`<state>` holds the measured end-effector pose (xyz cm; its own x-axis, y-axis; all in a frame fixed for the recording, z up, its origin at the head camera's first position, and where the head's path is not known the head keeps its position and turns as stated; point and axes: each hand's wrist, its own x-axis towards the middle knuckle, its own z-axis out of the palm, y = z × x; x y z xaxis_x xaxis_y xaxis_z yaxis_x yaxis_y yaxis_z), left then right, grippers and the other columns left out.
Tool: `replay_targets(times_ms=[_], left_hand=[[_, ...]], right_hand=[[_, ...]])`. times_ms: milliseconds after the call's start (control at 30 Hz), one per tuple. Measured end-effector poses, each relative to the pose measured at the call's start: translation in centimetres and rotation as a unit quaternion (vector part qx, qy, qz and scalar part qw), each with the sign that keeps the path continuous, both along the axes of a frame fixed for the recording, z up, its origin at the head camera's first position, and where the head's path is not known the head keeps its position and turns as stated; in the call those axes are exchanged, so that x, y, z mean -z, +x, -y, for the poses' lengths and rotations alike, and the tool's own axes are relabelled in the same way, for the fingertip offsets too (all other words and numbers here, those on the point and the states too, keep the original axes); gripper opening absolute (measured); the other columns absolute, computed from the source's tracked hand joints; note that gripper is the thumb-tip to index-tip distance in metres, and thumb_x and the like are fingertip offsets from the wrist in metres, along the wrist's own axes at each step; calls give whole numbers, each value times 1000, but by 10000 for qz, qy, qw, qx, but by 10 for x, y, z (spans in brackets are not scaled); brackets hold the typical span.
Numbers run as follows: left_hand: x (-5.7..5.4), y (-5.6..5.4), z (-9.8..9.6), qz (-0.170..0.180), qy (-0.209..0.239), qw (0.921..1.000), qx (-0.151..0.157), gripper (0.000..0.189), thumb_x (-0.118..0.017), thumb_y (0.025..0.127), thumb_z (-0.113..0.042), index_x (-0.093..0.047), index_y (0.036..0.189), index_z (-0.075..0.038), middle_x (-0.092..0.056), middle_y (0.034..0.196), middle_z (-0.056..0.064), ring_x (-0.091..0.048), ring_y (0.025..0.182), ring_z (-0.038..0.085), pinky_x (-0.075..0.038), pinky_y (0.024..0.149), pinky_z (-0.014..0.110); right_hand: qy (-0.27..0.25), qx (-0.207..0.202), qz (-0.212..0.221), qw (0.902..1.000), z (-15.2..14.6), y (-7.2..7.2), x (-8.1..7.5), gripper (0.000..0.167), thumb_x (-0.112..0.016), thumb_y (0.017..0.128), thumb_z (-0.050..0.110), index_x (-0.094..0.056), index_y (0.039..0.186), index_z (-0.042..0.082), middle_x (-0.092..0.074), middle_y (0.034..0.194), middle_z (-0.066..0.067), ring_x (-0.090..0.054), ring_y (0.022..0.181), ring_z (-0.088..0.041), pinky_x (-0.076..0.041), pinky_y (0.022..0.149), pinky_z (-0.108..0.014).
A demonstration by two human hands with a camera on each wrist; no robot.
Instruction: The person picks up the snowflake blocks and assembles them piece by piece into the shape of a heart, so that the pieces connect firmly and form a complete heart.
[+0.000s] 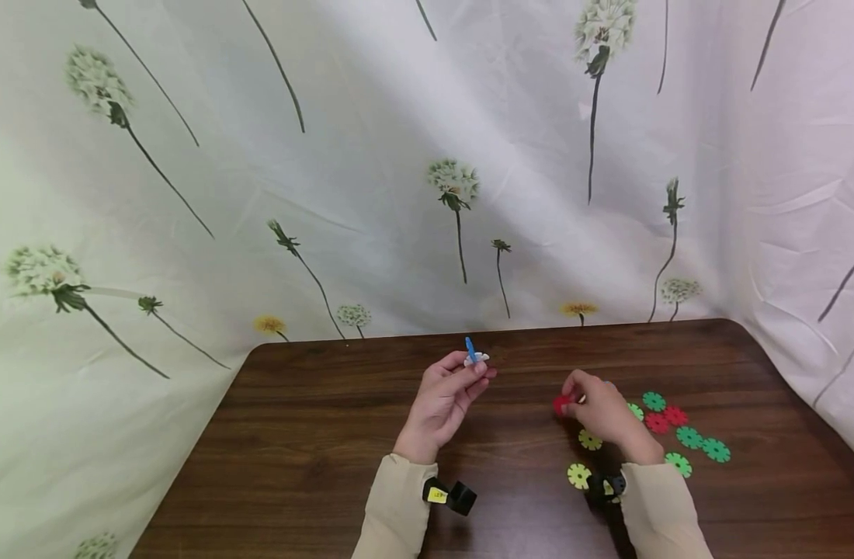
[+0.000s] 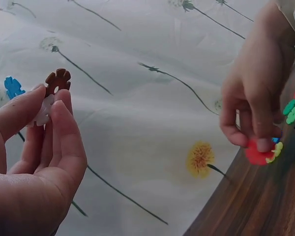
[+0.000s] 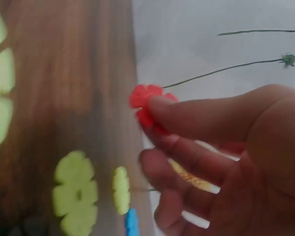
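Note:
My left hand point(image 1: 441, 404), raised over the middle of the table, pinches a small cluster of notched plastic discs between thumb and fingers. In the left wrist view the cluster has a white disc point(image 2: 42, 113) at the fingertips, with a brown disc point(image 2: 58, 80) and a blue disc point(image 2: 13, 87) standing out from it. Farther right, my right hand point(image 1: 604, 407) holds a red notched disc point(image 3: 146, 96) between thumb and forefinger. The red disc appears lifted above the table. Its other fingers are bent loosely, and the thumb hides part of the disc.
Loose discs lie around the right hand: yellow discs point(image 1: 578, 476) near its wrist, and several green discs point(image 1: 689, 437) and red discs point(image 1: 657, 423) to its right. A blue piece point(image 3: 132, 223) lies by the yellow ones. Behind the wooden table point(image 1: 294, 435) hangs a dandelion-print cloth point(image 1: 371, 194).

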<state>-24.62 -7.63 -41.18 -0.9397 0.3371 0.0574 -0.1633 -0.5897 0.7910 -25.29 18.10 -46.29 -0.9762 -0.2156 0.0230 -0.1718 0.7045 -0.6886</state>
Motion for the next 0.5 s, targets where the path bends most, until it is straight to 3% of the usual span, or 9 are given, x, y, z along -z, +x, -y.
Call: replay_targets(times_ms=[233, 367, 500], left_hand=[[0, 0, 1, -91, -128, 9999, 54, 25, -52, 93, 7, -63, 109, -8, -69, 98, 0, -70, 89, 11, -55, 82, 18], [-1, 0, 2, -109, -189, 9997, 118, 24, -53, 92, 6, -67, 104, -10, -64, 107, 2, -70, 90, 12, -55, 84, 20], [-3, 1, 3, -110, -286, 9994, 141, 25, -53, 93, 5, -70, 99, -13, -61, 113, 2, -69, 90, 13, -55, 87, 21]], right_hand=[[-898, 106, -736, 9932, 9, 6, -23, 15, -69, 89, 12, -58, 99, 14, -64, 86, -2, -55, 74, -18, -48, 63, -27], [-1613, 108, -997, 9818, 17, 16, -45, 16, -67, 92, 21, -57, 103, 18, -66, 92, -1, -57, 79, -19, -51, 67, -25], [-2143, 64, -1446, 9660, 25, 24, -59, 16, -66, 92, 19, -58, 106, 14, -65, 96, -2, -60, 84, -14, -53, 74, -21]])
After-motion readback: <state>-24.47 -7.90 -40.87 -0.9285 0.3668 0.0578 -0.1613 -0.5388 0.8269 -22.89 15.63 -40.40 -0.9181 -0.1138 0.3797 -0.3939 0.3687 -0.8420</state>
